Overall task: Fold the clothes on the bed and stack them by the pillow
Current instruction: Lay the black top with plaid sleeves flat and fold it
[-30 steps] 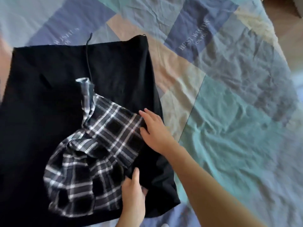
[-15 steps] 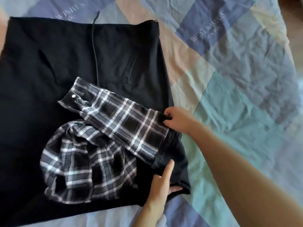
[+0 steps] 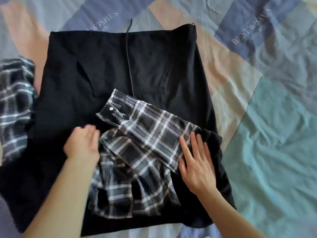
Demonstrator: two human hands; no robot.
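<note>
Far left: a bunched fold of plaid fabric [image 3: 15, 103] spilling off the edge of the view, touching the left border of the black hoodie [image 3: 106, 66]. Next, that hoodie itself, spread flat across the patchwork bedspread [image 3: 267, 138], with 1 drawcord [image 3: 129, 55] running down its middle and a front pocket opening on either side. Lower left of centre: the left hand [image 3: 81, 144], blurred, resting at the left edge of the plaid shirt [image 3: 137, 169], fingers bent toward the cloth; cannot tell whether pinching fabric or only pressing on it. Centre: the plaid shirt lying crumpled on top of the hoodie's lower half, 1 sleeve [image 3: 151, 131] laid diagonally across it, the cuff [image 3: 111, 111] with 1 pale button pointing up and left, just below the drawcord's lower end. Right of centre: the right hand [image 3: 197, 164], fingers straight and spread, palm down, pressing flat on the shoulder end of that sleeve where it meets the hoodie's right edge, gripping nothing. Far right: bare bedspread in teal, blue and peach patches, creased, with "BEST WISHES FOR YOU" printed on a blue patch [image 3: 252, 26] near the top.
</note>
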